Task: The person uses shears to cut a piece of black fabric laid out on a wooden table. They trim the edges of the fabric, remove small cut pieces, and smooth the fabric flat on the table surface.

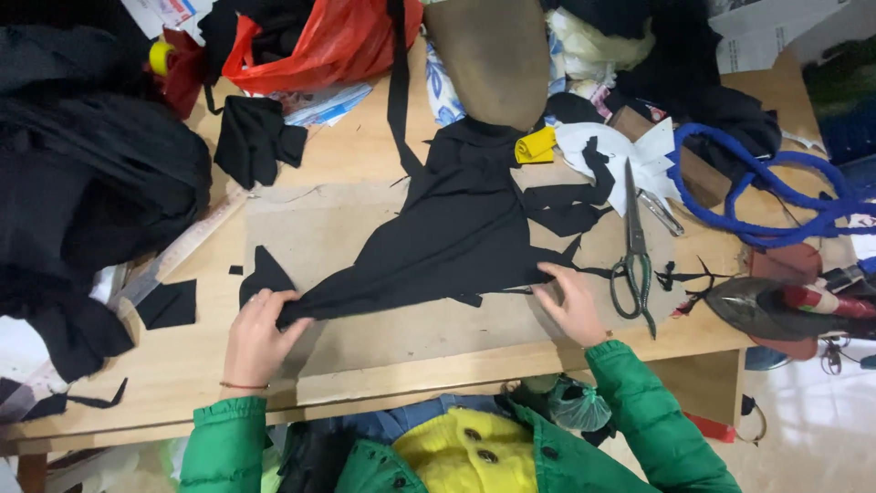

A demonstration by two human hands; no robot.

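Black fabric piece (pixel 456 233), roughly triangular, lies flat mid-desk on a grey cardboard sheet (pixel 383 342), wide end toward the far side, narrow end pulled to the near left. Left hand (pixel 258 333) pinches the narrow left tip, fingers curled onto the cloth. Right hand (pixel 570 301) lies palm-down with flat fingers pressing the fabric's lower right edge; it grips nothing. Both arms in green puffer sleeves (pixel 652 420).

Just right of the right hand: large scissors (pixel 634 256), blades pointing away, handles near, lying on the desk apart from the hand. Small black offcuts (pixel 169 303) scattered left of the left hand; another scrap (pixel 266 272) just above it. Yellow cloth roll (pixel 535 146) and white paper pieces (pixel 630 151) beyond the fabric. Blue rope (pixel 776 196) coiled far right. Iron (pixel 776 306) at right edge. Ruler (pixel 178 251) slanted at left beside a black cloth heap (pixel 82 183). Red plastic bag (pixel 319 41) at far edge. Wooden desk (pixel 365 151).
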